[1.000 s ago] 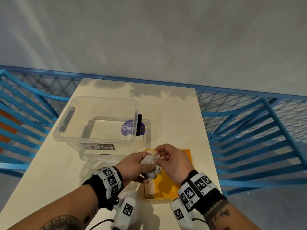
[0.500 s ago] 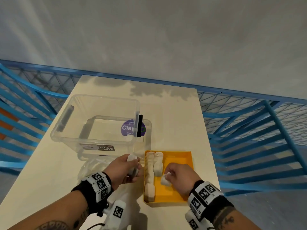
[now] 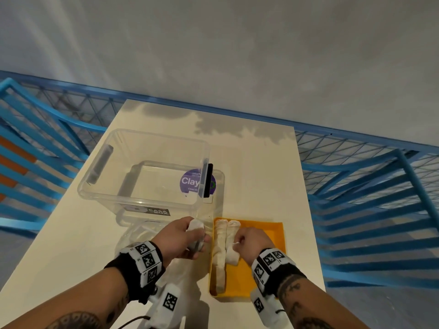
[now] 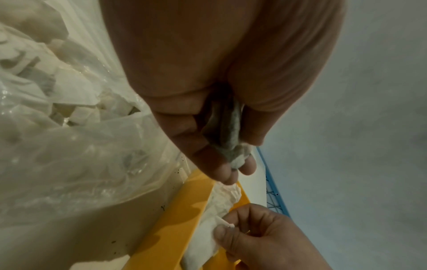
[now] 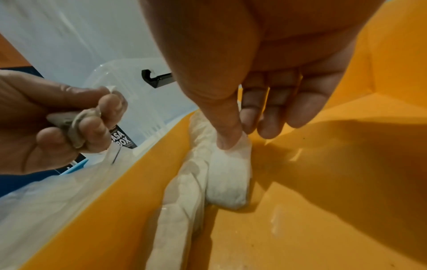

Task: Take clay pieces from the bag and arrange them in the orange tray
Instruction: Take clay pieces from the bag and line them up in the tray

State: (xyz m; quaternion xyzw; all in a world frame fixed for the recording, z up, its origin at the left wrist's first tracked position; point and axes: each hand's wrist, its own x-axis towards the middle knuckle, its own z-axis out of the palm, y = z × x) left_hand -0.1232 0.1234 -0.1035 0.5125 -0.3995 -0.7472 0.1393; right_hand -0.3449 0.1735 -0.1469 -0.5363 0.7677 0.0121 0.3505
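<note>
a person stands over a pale table (image 3: 256, 167), both forearms reaching toward an orange tray (image 3: 268, 233) near its front edge. the tray is the landmark here.

inside the tray, against its left wall, a long row of white clay pieces (image 3: 220, 255) runs front to back. just right of that row lies a second, shorter row. the right hand (image 3: 251, 243) is low inside the tray, thumb and fingertips pinching the top of the newest clay piece (image 5: 228, 175), which touches the long row and rests on the tray floor.

just left of the tray, the left hand (image 3: 180, 238) is curled tight round a clay lump (image 3: 195, 227) together with some thin clear film. under that hand, left of the tray, sits the clear plastic bag (image 4: 69, 127) with more pale pieces inside. behind the tray stands a clear storage box (image 3: 142, 172) with a purple "clay" sticker.

likely risks, judging from this: the clay looks soft, so a firm pinch could dent the piece or lift it as the fingers leave, nudging the neat row out of line. the tight left fist may squash its lump or drag the bag along, spilling pieces onto the table.
</note>
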